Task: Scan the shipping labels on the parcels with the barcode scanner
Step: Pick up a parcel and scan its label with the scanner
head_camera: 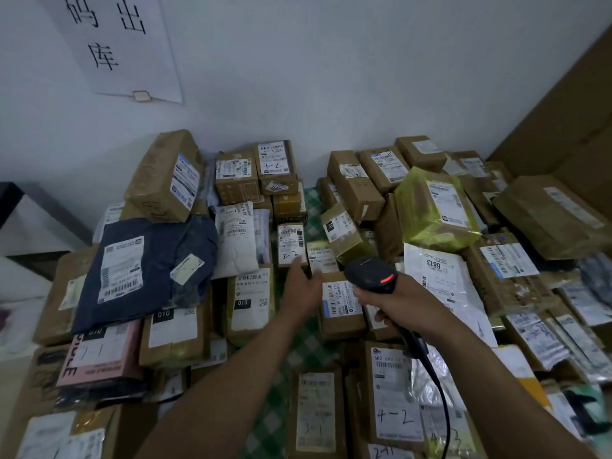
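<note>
My right hand (394, 301) grips the handle of a black barcode scanner (372, 274); a red light glows on the scanner's head, which points away over the pile. Its black cable (440, 392) trails down past my forearm. My left hand (303, 288) reaches forward with straight fingers, its fingertips at a small brown parcel marked "2-2" (291, 245). Just right of that hand lies a brown box with a white and blue label (341, 304). Labelled parcels cover the table all around.
A dark blue bag parcel (145, 270) lies at the left, a yellow-wrapped box (433, 207) at the right, a box marked "4-2" (394, 392) in front. A green checked cloth (308, 342) shows between parcels. The white wall (298, 77) behind carries a paper sign (116, 44).
</note>
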A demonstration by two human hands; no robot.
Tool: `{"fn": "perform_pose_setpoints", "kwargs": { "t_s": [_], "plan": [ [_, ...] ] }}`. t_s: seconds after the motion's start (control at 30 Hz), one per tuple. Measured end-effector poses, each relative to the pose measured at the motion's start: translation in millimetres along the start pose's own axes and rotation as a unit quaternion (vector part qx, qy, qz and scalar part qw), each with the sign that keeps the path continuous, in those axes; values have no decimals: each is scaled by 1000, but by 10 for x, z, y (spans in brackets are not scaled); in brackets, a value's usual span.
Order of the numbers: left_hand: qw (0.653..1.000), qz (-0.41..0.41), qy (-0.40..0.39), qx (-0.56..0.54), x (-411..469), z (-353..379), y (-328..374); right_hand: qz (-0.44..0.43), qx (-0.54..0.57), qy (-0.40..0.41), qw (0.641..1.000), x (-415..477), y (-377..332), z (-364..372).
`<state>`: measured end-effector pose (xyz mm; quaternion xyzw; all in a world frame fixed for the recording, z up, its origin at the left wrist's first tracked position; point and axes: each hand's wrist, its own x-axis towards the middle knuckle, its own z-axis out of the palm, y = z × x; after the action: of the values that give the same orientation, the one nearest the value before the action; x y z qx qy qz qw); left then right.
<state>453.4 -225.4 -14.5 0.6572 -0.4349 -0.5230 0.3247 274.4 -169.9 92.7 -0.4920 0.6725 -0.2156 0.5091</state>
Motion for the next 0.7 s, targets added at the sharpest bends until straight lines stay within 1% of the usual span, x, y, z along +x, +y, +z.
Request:
{"fn": "perform_pose_setpoints", "kwargs": {
  "t_s": [0.03, 0.1, 0.17, 0.3, 0.33, 0.43, 0.53, 0.6, 0.7],
  "plan": [
    [1000, 19, 13, 16, 121, -31, 73, 6, 5, -5, 1000, 40, 12, -8],
    [997, 28, 39, 62, 440, -90, 175, 18, 14, -13, 1000, 127, 36, -24],
    [992, 24, 41, 119, 786, -101, 182, 29, 14, -21, 999, 227, 66, -31],
    [973, -38, 22, 225, 1560, -45, -210, 45, 24, -26, 998, 396, 130, -25],
    [968, -52, 22, 245, 1583, -52, -194, 47, 26, -27, 998, 418, 134, -26],
    [956, -113, 13, 269, 1559, -16, -102, 44, 43, -30, 998, 532, 188, -31],
    [938, -141, 15, 316, 1596, 51, -3, 50, 48, -30, 997, 623, 236, -50],
    [931, -161, 11, 328, 1641, 48, 35, 57, 45, -30, 997, 678, 267, -58],
    [940, -174, 35, 291, 1697, -5, -18, 61, 52, -31, 996, 740, 311, -67]
  ]
}}
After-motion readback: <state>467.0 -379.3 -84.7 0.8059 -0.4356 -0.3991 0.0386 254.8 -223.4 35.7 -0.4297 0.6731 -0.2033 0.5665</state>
